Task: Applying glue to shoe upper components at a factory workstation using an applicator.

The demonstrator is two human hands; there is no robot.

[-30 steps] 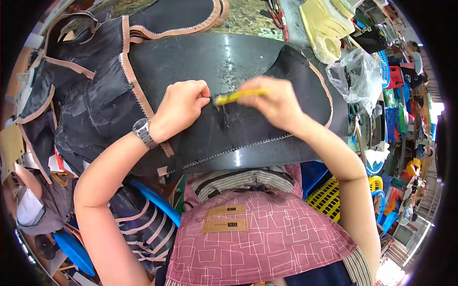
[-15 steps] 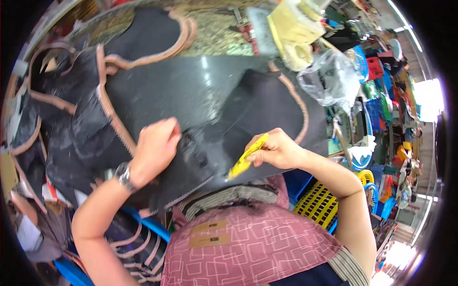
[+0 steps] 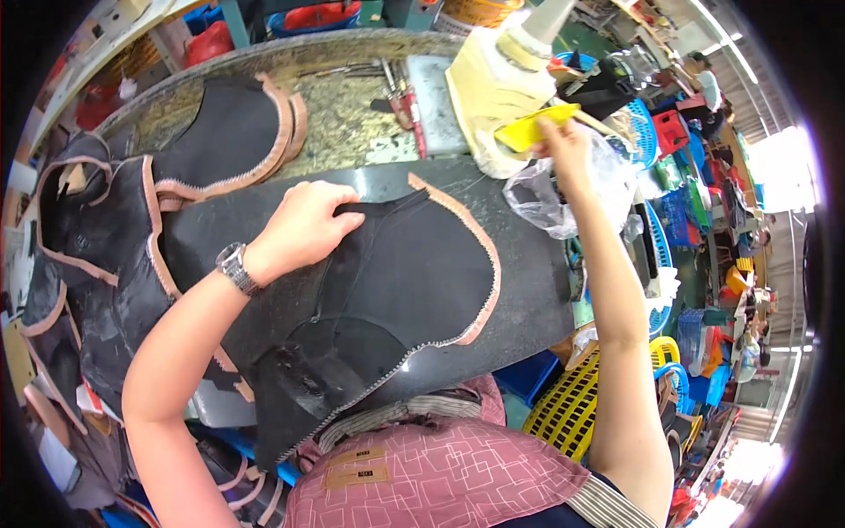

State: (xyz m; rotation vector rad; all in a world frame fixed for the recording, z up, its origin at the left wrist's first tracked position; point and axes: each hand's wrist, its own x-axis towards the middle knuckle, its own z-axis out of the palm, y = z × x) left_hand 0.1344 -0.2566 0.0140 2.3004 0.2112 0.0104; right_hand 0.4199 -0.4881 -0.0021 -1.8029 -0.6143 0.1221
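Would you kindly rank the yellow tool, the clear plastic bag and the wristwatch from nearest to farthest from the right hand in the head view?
1. yellow tool: held in the right hand, up top.
2. clear plastic bag: just below that hand.
3. wristwatch: far left, on the other wrist.

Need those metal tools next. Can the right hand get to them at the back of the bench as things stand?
Probably yes: the right hand is already up near the metal tools, with open bench between, but its fingers hold a yellow tool.

Two small tan rectangular labels (image 3: 358, 466) stitched one above the other on the pink checked apron at the bottom edge. Crumpled clear plastic bag (image 3: 563, 198) on the dark board's right end, under the right forearm.
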